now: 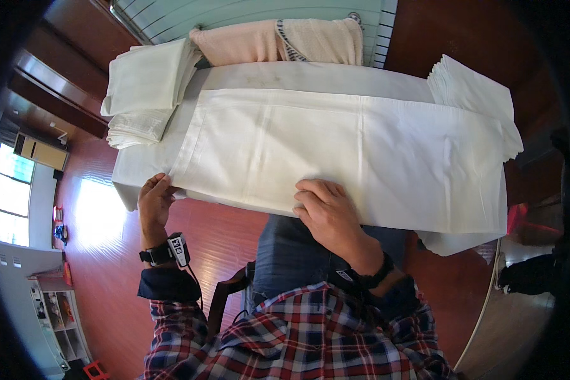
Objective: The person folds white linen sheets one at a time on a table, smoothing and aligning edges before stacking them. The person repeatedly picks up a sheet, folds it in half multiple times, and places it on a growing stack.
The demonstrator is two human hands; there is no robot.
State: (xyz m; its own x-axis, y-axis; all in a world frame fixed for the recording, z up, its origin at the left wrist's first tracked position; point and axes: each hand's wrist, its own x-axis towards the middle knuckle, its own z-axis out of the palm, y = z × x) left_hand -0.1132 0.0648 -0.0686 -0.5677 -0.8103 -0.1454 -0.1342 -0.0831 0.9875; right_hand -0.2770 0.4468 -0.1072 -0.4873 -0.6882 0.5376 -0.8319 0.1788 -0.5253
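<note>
A long white cloth [308, 147], with creases and stitched hems, lies across a narrow padded board with a whitish cover [313, 73]. My left hand [156, 199] pinches the near left corner of the cloth between thumb and fingers. On the near edge, around the middle, my right hand [327, 209] touches the cloth with its fingers bent; whether they grip the edge is hidden. The cloth's right end runs up against a stack of white fabric [477, 95]. At the far left of the board sits a pile of folded white cloths [145, 78].
Pinkish and cream towels [275, 42] hang beyond the board's far edge. My legs [294, 256] are under the near edge, with a dark chair arm [225, 292] to their left. At the right, another person's leg [527, 273] shows. A shelf unit [59, 313] stands lower left.
</note>
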